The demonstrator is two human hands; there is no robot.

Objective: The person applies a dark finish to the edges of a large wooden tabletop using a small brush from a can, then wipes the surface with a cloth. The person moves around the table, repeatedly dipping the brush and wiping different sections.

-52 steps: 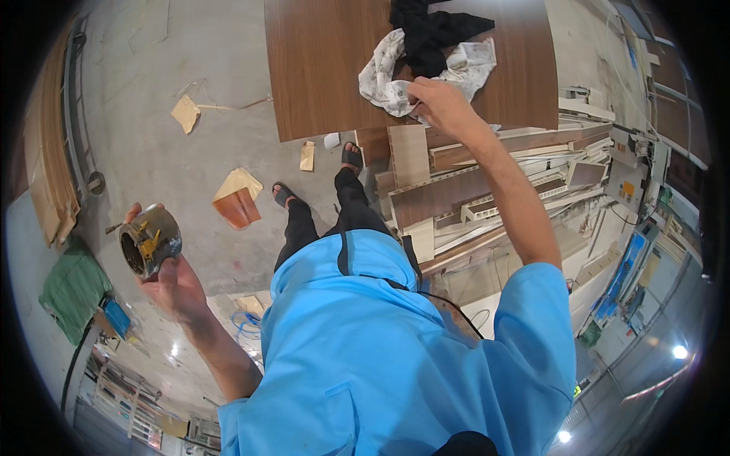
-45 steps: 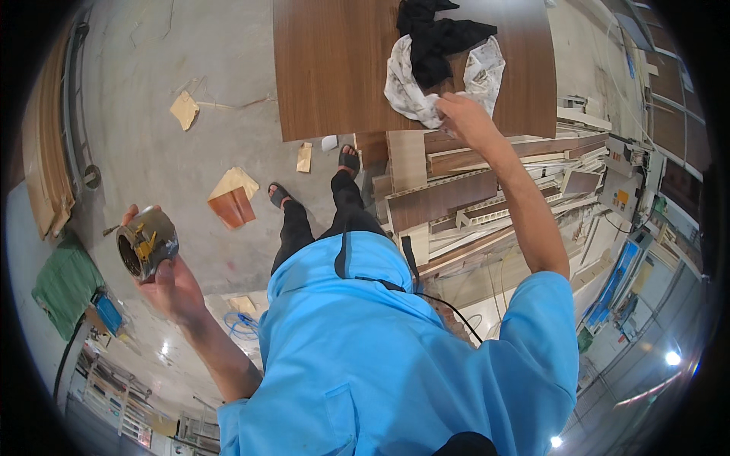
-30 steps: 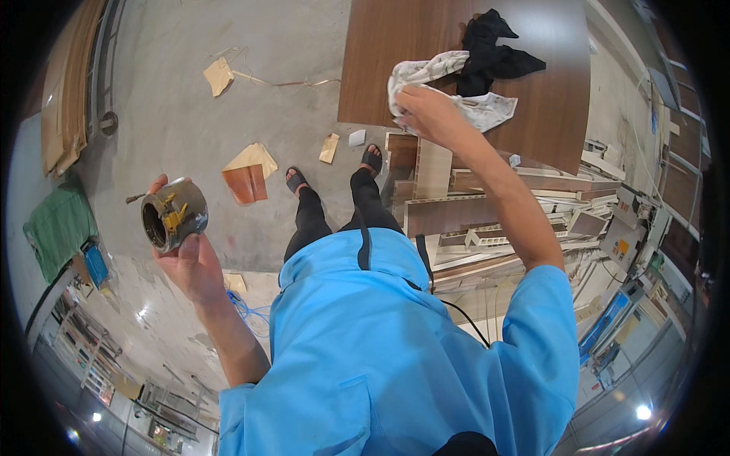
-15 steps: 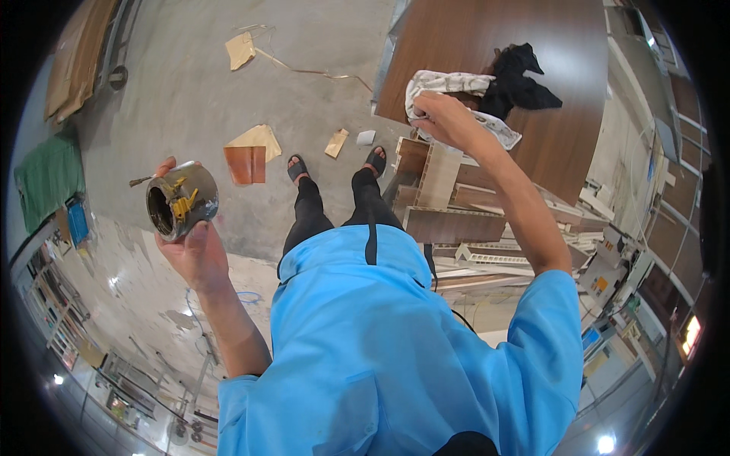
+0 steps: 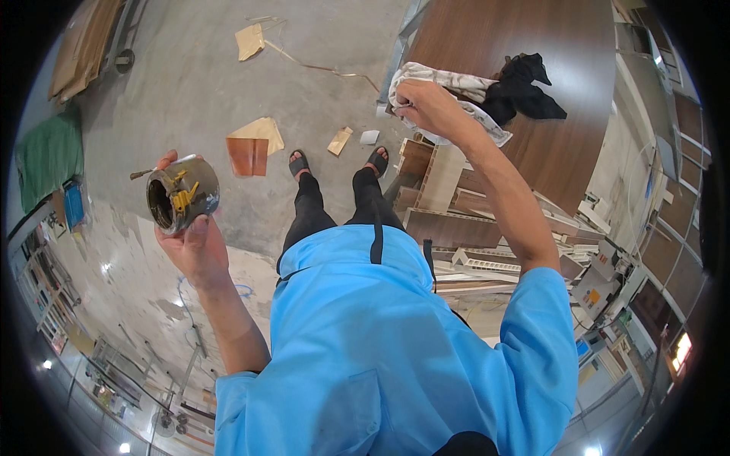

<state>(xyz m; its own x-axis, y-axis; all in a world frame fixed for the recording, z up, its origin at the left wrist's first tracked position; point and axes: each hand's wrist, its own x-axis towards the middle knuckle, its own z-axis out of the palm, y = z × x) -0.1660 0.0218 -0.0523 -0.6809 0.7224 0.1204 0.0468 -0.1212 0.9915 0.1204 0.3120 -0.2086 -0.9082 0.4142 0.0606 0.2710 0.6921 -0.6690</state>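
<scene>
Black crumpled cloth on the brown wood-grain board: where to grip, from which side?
Probably pinch its picture-right flap, coming from the right: that part of the black crumpled cloth spreads loose on the brown wood-grain board, while its left end meets the white, dark-marked cloth in the right hand.

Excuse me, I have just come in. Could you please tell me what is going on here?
A person in a blue shirt holds a round container in the left grip, tilted so that its open end faces left. The right grip has hold of a white cloth at the edge of a brown table. A black cloth lies on the table, next to the white one. Loose boards lie near the table.
</scene>
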